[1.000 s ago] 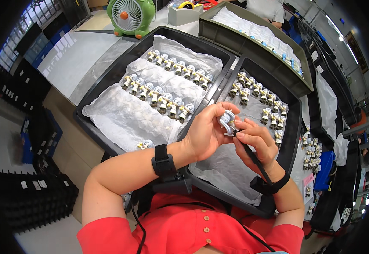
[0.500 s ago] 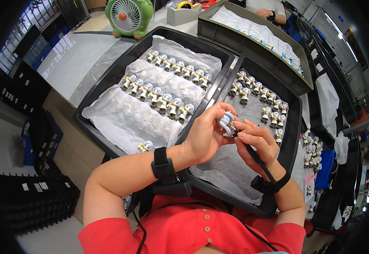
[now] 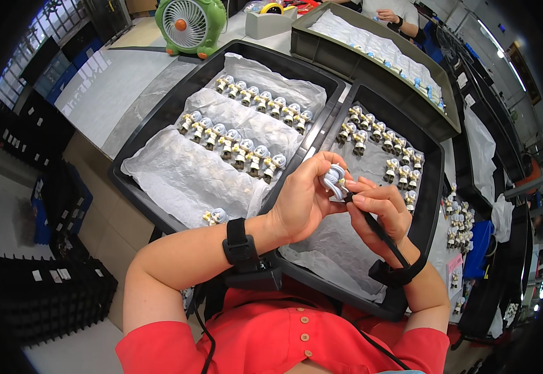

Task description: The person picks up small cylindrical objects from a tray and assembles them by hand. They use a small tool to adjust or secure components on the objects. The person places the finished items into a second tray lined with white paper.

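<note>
My left hand [image 3: 305,199] grips a small white and grey figurine [image 3: 335,181] over the seam between two black trays. My right hand [image 3: 380,209] holds a thin black tool [image 3: 377,230] whose tip meets the figurine's lower side. The left tray [image 3: 159,118] holds rows of similar small figurines [image 3: 246,149] on white tissue paper, plus a single one [image 3: 214,216] lying near its front edge. The right tray [image 3: 433,162] holds more figurines [image 3: 380,146] on grey paper. Both wrists wear black bands.
A green desk fan [image 3: 190,25] stands at the back left. A grey bin [image 3: 371,53] lined with white paper sits behind the trays, and another person's hand [image 3: 388,15] is beyond it. Black slotted crates [image 3: 41,299] stand at the lower left. More figurines [image 3: 458,212] lie at the right.
My hands have kept the figurine and the tool together in the same place, with only small shifts of the fingers.
</note>
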### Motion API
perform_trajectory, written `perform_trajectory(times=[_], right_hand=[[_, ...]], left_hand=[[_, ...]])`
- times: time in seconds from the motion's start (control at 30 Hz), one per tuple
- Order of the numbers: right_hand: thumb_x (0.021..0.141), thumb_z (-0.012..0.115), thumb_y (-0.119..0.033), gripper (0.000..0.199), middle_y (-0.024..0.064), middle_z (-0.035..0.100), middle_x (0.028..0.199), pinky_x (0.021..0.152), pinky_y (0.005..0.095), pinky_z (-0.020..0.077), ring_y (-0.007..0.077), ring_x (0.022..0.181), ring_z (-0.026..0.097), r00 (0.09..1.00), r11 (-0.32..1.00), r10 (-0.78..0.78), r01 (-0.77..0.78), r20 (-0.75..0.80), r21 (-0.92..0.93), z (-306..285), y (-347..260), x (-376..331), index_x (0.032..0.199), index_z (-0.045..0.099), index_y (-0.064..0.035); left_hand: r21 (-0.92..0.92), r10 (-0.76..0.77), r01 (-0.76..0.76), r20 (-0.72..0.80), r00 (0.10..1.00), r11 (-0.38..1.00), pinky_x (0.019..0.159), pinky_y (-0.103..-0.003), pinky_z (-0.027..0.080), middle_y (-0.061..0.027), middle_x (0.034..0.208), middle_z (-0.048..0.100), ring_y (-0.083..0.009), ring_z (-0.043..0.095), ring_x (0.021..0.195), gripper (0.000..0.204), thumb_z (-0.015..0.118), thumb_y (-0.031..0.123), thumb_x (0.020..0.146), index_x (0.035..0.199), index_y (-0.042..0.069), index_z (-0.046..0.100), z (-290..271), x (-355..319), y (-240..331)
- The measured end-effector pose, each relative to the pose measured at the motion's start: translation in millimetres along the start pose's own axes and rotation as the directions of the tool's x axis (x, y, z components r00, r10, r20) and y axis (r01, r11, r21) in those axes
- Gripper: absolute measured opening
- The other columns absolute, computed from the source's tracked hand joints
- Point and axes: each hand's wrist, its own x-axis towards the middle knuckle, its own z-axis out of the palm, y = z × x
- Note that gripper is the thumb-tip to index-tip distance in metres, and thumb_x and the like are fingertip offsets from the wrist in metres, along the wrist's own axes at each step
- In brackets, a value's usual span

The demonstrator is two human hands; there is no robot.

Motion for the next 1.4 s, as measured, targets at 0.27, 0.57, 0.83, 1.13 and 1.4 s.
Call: perform_trajectory(times=[0.27,0.57,0.83,1.13,1.4], right_hand=[[0.068,0.069,0.01,0.028,0.0102,0.062,0.091,0.088,0.0394,0.0516,0.0228,0.093,0.064,1.0,1.0,0.003,-0.003,-0.006,0.018,0.5,-1.2,0.8,0.091,0.06,-0.0039],[0.069,0.069,0.01,0.027,0.0097,0.061,0.089,0.087,0.04,0.0519,0.0238,0.094,0.065,0.999,0.999,-0.037,0.037,-0.005,0.013,0.8,-0.6,0.2,0.091,0.06,-0.0035],[0.069,0.069,0.011,0.028,0.0087,0.061,0.089,0.088,0.0401,0.0517,0.024,0.095,0.064,1.0,0.999,-0.018,0.018,-0.023,0.03,1.4,-1.2,0.2,0.092,0.06,-0.0037],[0.069,0.068,0.012,0.028,0.0086,0.06,0.089,0.088,0.0393,0.0519,0.0233,0.095,0.064,0.999,0.999,-0.014,0.015,-0.035,0.042,2.6,-0.9,-0.4,0.092,0.06,-0.0031],[0.069,0.068,0.011,0.028,0.0089,0.06,0.089,0.087,0.0388,0.0524,0.0233,0.094,0.064,0.999,0.999,-0.027,0.028,-0.032,0.03,2.7,-0.4,-1.0,0.091,0.06,-0.0033]], left_hand=[[-0.005,0.002,-0.002,0.002,1.0,1.0,0.084,-0.045,0.045,-0.0099,0.099,0.057,-0.0217,0.056,0.095,0.026,0.032,0.025,0.09,0.103,0.008,0.047,1.5,-1.1,0.3],[-0.017,0.007,-0.006,0.014,1.0,1.0,0.083,-0.044,0.046,-0.0102,0.1,0.057,-0.0218,0.056,0.094,0.026,0.032,0.025,0.091,0.104,0.008,0.047,1.1,-1.7,0.3],[-0.004,0.018,-0.018,0.023,1.0,1.0,0.083,-0.043,0.046,-0.0103,0.1,0.057,-0.0217,0.056,0.095,0.026,0.032,0.025,0.091,0.105,0.008,0.046,2.6,-2.2,0.1],[0.007,0.027,-0.028,0.022,0.999,1.0,0.084,-0.044,0.046,-0.0106,0.1,0.057,-0.0218,0.056,0.094,0.026,0.032,0.025,0.091,0.105,0.008,0.045,2.1,-2.1,-0.3],[0.022,0.028,-0.028,0.026,0.999,0.999,0.083,-0.044,0.046,-0.0106,0.1,0.057,-0.0216,0.057,0.094,0.025,0.033,0.024,0.09,0.105,0.008,0.045,2.5,-2.4,0.0]])
